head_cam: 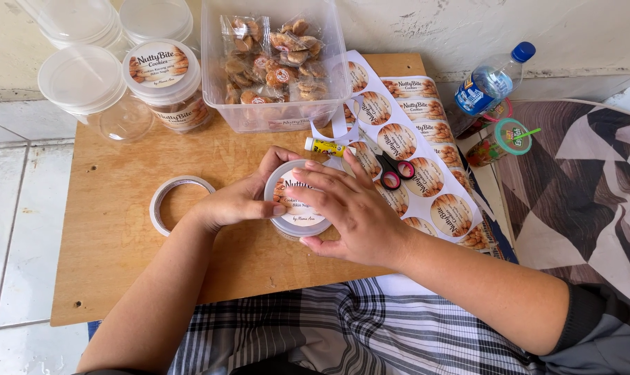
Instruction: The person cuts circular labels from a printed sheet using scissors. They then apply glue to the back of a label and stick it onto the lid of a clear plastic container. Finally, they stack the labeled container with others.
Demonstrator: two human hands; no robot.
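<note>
A round jar (297, 201) with a labelled lid sits on the wooden board (120, 264), held between both hands. The left hand (242, 198) cups its left side, thumb pressed on the label. The right hand (350, 208) lies over the lid's right half, fingers spread flat, thumb hooked round the near rim. Just beyond the fingers lie a glue stick (325, 146) and scissors (393, 170) on sticker sheets (426, 149). Left of the left hand is a tape roll (177, 203). Farther off stand a bin of cookie packets (273, 66) and stacked jars (113, 76).
</note>
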